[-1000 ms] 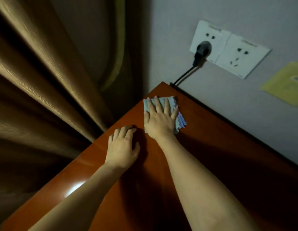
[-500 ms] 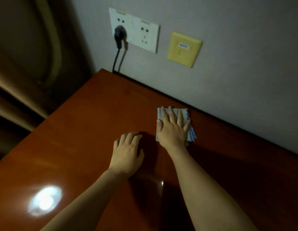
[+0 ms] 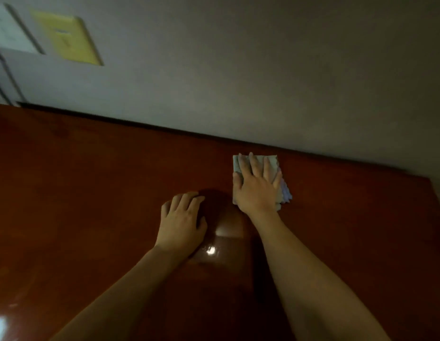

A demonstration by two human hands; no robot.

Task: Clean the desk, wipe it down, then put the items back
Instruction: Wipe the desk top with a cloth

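Head view shows, nearest, the left hand point(image 3: 180, 223) resting on the glossy desk point(image 3: 78, 193) with fingers loosely bent, holding nothing. Just beyond it, the right hand point(image 3: 257, 188) presses flat, fingers straight, on the folded cloth point(image 3: 273, 163), which lies close to the wall point(image 3: 263, 82). Because the cloth is only pressed and not gripped, it could slip out or unfold during a fast stroke. The strip along the wall may also be missed.

Right hand point(image 3: 257, 190) presses flat on a folded cloth point(image 3: 271, 163) on the desk point(image 3: 91, 180); left hand point(image 3: 180, 223) rests beside.
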